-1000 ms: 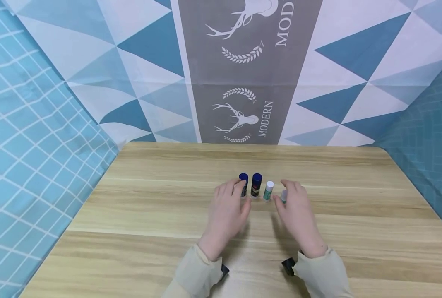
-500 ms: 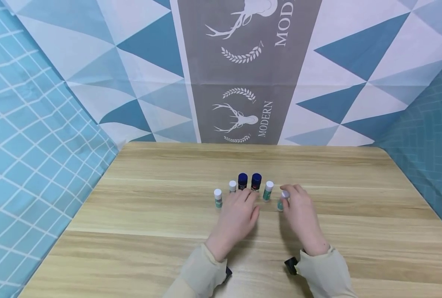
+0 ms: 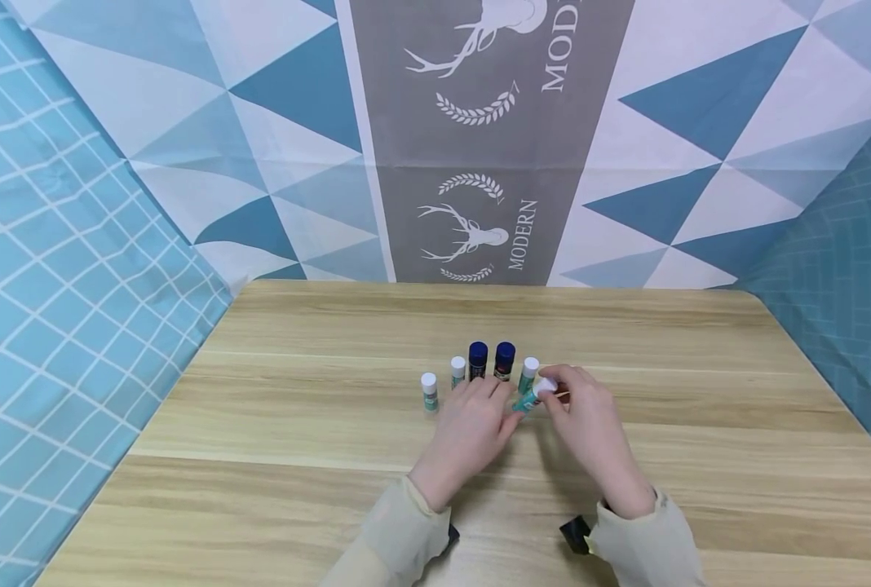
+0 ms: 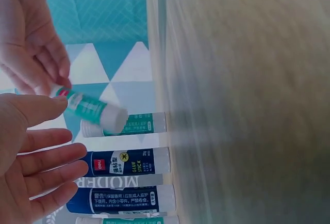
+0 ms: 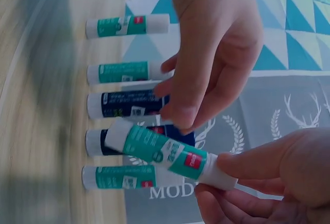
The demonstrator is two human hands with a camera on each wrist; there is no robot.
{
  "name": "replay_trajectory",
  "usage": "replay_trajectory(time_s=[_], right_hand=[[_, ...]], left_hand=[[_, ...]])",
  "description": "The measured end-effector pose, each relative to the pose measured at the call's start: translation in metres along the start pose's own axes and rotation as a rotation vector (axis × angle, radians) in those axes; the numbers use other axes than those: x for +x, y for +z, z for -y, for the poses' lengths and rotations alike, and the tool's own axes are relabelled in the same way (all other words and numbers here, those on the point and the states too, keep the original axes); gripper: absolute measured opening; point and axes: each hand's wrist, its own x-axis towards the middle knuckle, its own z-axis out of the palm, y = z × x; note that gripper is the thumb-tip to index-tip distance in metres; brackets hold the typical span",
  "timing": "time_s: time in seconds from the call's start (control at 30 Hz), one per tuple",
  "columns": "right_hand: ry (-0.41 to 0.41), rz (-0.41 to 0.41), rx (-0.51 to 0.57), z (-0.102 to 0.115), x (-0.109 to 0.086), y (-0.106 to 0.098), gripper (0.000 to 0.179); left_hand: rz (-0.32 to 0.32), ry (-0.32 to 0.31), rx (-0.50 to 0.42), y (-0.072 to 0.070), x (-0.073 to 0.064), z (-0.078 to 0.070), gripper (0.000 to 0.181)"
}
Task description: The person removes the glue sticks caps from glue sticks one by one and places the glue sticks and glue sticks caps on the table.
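Note:
My right hand [image 3: 593, 428] pinches a green glue stick [image 5: 162, 149] by its white cap end. It is lifted and tilted, its white base pointing toward my left hand [image 3: 468, 420]. Thumb and fingers of the left hand are spread, with nothing between them, close beside the held stick. Behind the hands, more glue sticks stand upright in a curved row. Two have dark blue caps, a left blue one [image 3: 478, 359] and a right blue one [image 3: 505, 357]. A green stick [image 3: 528, 372] stands right of them; two white-capped ones, an inner [image 3: 458, 371] and an outer [image 3: 430, 393], stand left.
The sticks stand on a wood-grain table [image 3: 274, 456]. A patterned cloth [image 3: 465, 147] with deer prints rises at its back edge, and blue gridded cloth [image 3: 61, 285] hangs at the left. A black wrist device [image 3: 576, 534] shows at the right sleeve.
The left hand has moved right, baring the two left glue sticks. The right hand has taken hold of the rightmost glue stick, lifted it, and tilted its base toward the left hand.

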Motion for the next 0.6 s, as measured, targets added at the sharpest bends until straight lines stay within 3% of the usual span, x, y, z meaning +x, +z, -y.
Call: replay_trajectory(time_s=[0.3,0.6], right_hand=[[0.003,0.034,0.096,0.011,-0.002,-0.003,0.024],[0.001,0.048,0.114,0.012,-0.003,-0.001,0.022]], left_hand=[[-0.001,-0.019,-0.06,0.0,0.001,0.001,0.028],[-0.024,-0.008,-0.092,-0.003,0.001,0.006,0.025]])
